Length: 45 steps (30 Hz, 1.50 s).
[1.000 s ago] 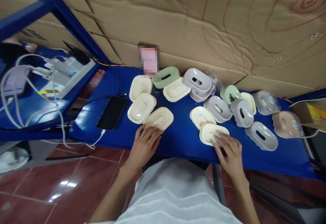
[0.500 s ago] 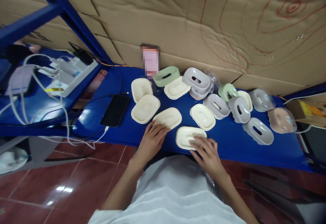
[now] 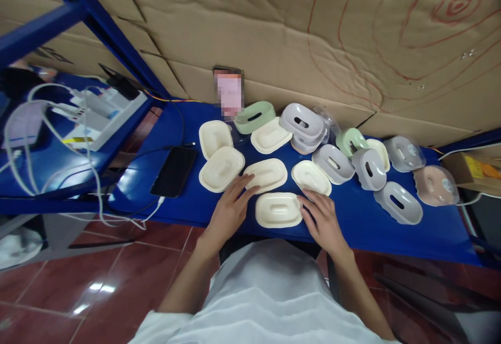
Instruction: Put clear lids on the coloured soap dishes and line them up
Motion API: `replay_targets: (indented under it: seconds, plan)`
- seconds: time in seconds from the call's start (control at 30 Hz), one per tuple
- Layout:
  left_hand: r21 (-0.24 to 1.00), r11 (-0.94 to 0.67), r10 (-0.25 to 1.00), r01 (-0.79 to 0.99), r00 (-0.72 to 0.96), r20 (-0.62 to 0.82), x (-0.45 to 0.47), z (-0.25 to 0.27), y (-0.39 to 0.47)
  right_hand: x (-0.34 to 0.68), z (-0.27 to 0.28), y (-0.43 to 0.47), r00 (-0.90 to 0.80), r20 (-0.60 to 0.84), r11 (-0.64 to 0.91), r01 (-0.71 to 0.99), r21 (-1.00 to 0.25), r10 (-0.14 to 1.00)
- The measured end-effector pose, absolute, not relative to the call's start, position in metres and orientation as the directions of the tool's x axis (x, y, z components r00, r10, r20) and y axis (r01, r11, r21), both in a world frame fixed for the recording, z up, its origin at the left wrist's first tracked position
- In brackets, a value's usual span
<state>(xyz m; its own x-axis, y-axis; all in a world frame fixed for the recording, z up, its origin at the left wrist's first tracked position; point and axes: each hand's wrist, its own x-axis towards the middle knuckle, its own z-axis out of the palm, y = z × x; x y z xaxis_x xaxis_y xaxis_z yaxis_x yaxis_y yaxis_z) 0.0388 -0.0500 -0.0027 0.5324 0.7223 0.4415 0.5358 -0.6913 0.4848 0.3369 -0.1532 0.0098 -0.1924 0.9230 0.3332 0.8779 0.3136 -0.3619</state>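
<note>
Directly in front of me lies a shallow cream oval tray (image 3: 278,220) with a raised ridge in its middle. My right hand (image 3: 321,216) rests at its right end, fingers stretched out. Another cream tray (image 3: 270,173) lies just behind it. My left hand (image 3: 230,208) touches that one's near left edge, fingers apart. To the left, two more cream trays overlap, the nearer tray (image 3: 222,169) over the farther tray (image 3: 214,138). A further cream tray (image 3: 311,177) sits behind my right fingers, against a grey slotted shell (image 3: 333,164).
Grey slotted shells (image 3: 398,203), a green shell (image 3: 256,118) and a pink piece with a clear cover (image 3: 435,185) stand around the blue table (image 3: 344,229). A black phone (image 3: 174,172) lies at left by cables and a power strip (image 3: 113,119). Cardboard (image 3: 250,25) walls the back.
The front tray has slid left, lying straighter. The tray at my left hand has moved right and slightly away. My right hand has shifted a little, now at the front tray's right end.
</note>
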Motion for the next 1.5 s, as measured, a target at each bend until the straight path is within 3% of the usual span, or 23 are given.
replay_targets:
  seconds: [0.13,0.33,0.43,0.7,0.87,1.0,1.1,1.3,1.5]
  plan:
    - [0.446,-0.664,0.740,0.600,0.443,0.506,0.029,0.008,-0.052,0.365,0.005,-0.153,-0.136,0.345,0.245,0.924,-0.295,0.929]
    - [0.423,-0.824,0.537,0.377,0.757,0.371,0.048,0.017,-0.077,0.381,0.042,-0.103,-0.248,0.440,0.329,0.937,-0.118,0.863]
    - [0.411,-0.842,0.486,0.349,0.820,0.300,0.060,0.013,-0.088,0.371,0.062,-0.046,-0.276,0.430,0.320,0.947,-0.032,0.859]
    - [0.447,-0.810,0.549,0.379,0.756,0.355,0.052,0.002,-0.097,0.353,0.063,0.048,-0.099,0.449,0.178,0.974,-0.137,0.888]
    - [0.463,-0.788,0.597,0.405,0.685,0.417,0.052,-0.008,-0.099,0.356,0.084,-0.003,-0.060,0.529,0.223,0.942,-0.250,0.847]
    - [0.455,-0.787,0.617,0.417,0.568,0.546,0.050,-0.016,-0.098,0.339,0.073,-0.087,-0.297,0.536,0.477,0.848,-0.233,0.790]
    - [0.426,-0.806,0.592,0.411,0.527,0.610,0.047,-0.014,-0.092,0.321,0.049,-0.138,-0.427,0.460,0.547,0.821,-0.165,0.779]
    - [0.341,-0.873,0.480,0.350,0.746,0.462,0.046,0.003,-0.082,0.303,0.015,-0.172,-0.428,0.356,0.507,0.847,-0.163,0.830]
    - [0.341,-0.878,0.467,0.337,0.758,0.455,0.048,0.001,-0.085,0.306,0.007,-0.175,-0.430,0.343,0.513,0.834,-0.204,0.835]
